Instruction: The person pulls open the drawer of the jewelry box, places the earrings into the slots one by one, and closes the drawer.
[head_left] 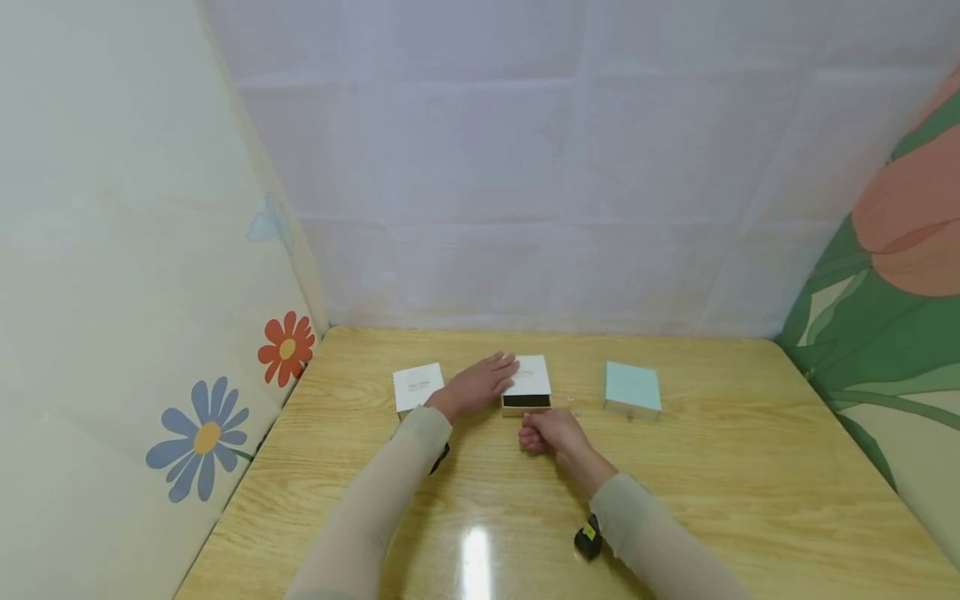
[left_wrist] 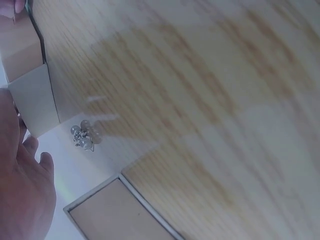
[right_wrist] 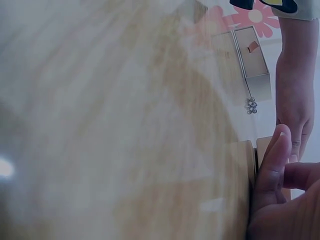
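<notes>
One middle white box (head_left: 531, 372): stood on desk (head_left: 720, 508) between left white box (head_left: 418, 382) and pale blue box (head_left: 632, 383); had drawer (head_left: 525, 411) part drawn at front, with dark interior showing behind pale front panel.

Left grip (head_left: 480, 385): lay over left side of middle white box, fingers extended, clamped on nothing; pressed or merely rested, impossible to tell.

Right grip (head_left: 552, 431): curled, pinched at drawer front; exact purchase hidden.

Faults judged possible: dragging of whole middle white box, from too light a bearing by left grip; jamming of drawer askew, from off-centre pull; sudden release of drawer and spilling of any contents, from too hard a tug; scattering of pearl-like cluster (left_wrist: 82, 136), from careless sweep of left grip.

Views compared: head, gave whole row, plus small bright bits (head_left: 577, 412) between middle white box and pale blue box, too tiny to identify; hid pearl-like cluster, probably behind left grip; left wrist, gave pearl-like cluster plainly, round pale beads with silvery metal, on desk between left and middle boxes; right wrist, repeated pearl-like cluster, added ribbon tab (right_wrist: 253, 47) on front of left white box, not made out from head; gave no sight of drawer interior.
</notes>
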